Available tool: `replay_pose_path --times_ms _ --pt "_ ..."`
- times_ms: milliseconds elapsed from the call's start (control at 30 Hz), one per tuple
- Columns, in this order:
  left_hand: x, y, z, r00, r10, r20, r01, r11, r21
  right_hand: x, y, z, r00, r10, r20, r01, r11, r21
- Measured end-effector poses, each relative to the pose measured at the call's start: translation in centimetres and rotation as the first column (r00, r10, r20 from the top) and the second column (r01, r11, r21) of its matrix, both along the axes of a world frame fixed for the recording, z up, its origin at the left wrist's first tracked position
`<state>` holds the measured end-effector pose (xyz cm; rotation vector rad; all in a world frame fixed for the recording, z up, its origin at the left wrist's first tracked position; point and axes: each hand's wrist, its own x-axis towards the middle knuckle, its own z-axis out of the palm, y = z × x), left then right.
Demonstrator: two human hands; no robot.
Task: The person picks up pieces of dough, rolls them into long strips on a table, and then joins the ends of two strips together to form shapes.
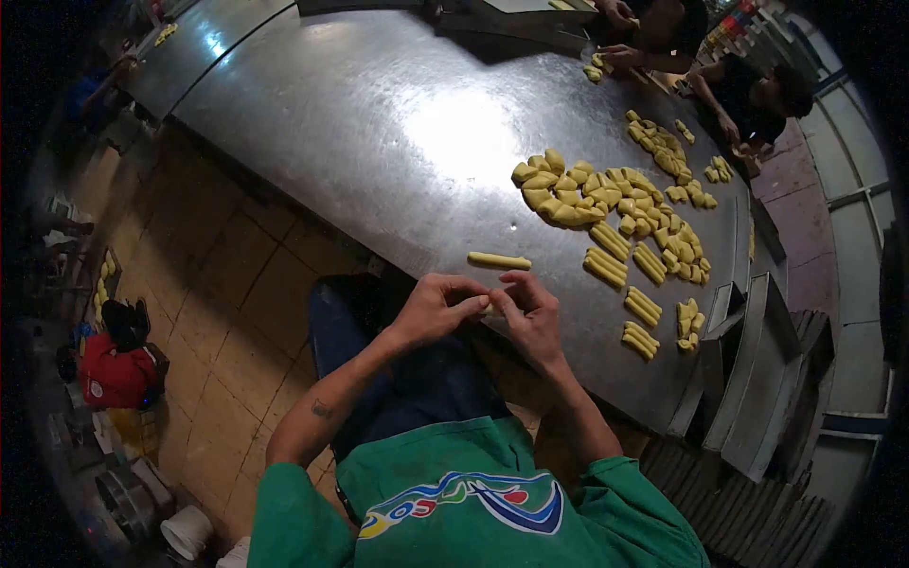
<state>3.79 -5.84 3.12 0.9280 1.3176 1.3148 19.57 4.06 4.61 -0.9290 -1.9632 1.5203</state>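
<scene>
My left hand and my right hand meet at the near edge of the metal table. Fingers and thumbs pinch together around a small bit of yellow dough, mostly hidden by the fingertips. Just beyond them lies a single dough stick. To the right, a large pile of cut dough pieces spreads over the metal. Nearer the right side, dough sticks lie side by side in several small groups.
Long metal trays stand at the table's right end, by a stack of dark slats. Across the table, co-workers' hands handle dough. A person's arm rests at the far right. Tiled floor shows at left.
</scene>
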Motion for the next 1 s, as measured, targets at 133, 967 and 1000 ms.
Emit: replay_pose_path --times_ms 133,967,1000 --pt "0.3 1.1 -0.5 0.998 0.06 -0.029 -0.06 0.998 -0.021 0.9 3.1 -1.6 0.94 0.312 0.139 -0.272 0.93 -0.249" --pt "-2.0 3.5 -2.0 0.444 -0.225 -0.867 -0.077 0.955 -0.286 -0.7 4.0 -2.7 0.608 0.079 0.79 -0.276 0.954 0.117" --pt "-2.8 3.5 -1.8 0.44 -0.265 -0.858 0.028 0.959 -0.282 -0.4 4.6 -2.5 0.578 0.116 0.808 -0.287 0.955 0.069"
